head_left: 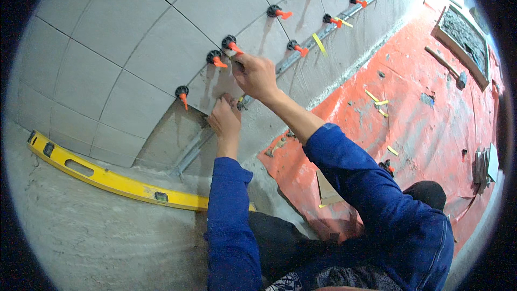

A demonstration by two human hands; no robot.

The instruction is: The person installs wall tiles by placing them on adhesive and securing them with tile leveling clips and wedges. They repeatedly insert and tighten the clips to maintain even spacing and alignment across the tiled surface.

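Grey tiles [156, 48] cover the wall, with several black tile levelers with orange handles pressed over their joints. My right hand [256, 78] is closed, its fingers pinching the orange handle of one tile leveler [229, 41]. Just left of it sits another tile leveler [214, 56], and a third leveler [182, 92] is lower at a tile's edge. My left hand [225, 120] is below, fingers pressed together near the tile's lower edge beside a metal rail [193, 149]. What those fingers hold, if anything, is hidden.
A yellow spirit level [121, 182] lies along the wall's foot at left. Red plastic sheeting [420, 129] covers the floor at right, bearing a mallet [461, 80], a mortar tray [439, 31], yellow strips [381, 102] and stacked tile pieces [480, 170].
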